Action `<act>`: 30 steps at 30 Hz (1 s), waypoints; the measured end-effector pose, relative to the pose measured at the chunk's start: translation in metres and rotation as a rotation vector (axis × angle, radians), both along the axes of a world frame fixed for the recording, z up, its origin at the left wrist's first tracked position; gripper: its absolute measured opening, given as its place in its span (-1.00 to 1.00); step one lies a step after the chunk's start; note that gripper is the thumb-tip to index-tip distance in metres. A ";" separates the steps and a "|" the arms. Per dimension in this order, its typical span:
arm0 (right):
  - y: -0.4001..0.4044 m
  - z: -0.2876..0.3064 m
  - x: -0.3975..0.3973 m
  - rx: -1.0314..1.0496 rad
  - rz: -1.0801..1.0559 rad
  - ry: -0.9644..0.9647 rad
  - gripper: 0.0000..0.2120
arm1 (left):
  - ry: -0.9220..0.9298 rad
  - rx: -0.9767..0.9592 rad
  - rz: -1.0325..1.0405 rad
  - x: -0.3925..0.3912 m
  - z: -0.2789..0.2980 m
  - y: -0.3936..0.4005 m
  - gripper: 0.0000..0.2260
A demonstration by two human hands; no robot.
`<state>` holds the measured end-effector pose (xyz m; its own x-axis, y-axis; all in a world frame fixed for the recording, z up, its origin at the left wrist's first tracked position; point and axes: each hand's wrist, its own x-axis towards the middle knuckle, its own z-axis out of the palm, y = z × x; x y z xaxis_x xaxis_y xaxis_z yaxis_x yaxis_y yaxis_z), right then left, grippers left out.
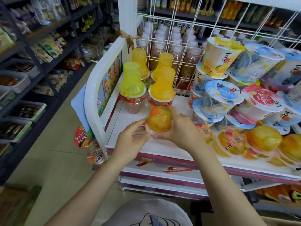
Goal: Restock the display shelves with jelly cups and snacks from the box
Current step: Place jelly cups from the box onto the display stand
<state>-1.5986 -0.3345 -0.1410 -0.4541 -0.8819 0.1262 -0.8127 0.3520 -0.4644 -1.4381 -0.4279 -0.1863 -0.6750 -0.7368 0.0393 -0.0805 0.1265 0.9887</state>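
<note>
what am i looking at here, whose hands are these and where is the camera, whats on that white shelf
There is no machine here. One wide-angle camera sits on a person's head and looks down at their own two bare hands in a shop aisle. The left hand and right hand together hold one orange jelly cup, upside down, just above the white display shelf. Behind it on the shelf stand stacked cups: one with a green cup on top, the others orange. To the right lies a pile of bigger tubs with blue lids and pink lids, and flat orange cups at the front. A wire grid fences off bottles behind.
</note>
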 end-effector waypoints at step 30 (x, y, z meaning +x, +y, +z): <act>-0.051 -0.048 0.046 -0.377 0.064 -0.858 -0.33 | -0.024 0.041 0.139 0.046 -0.007 0.006 -0.32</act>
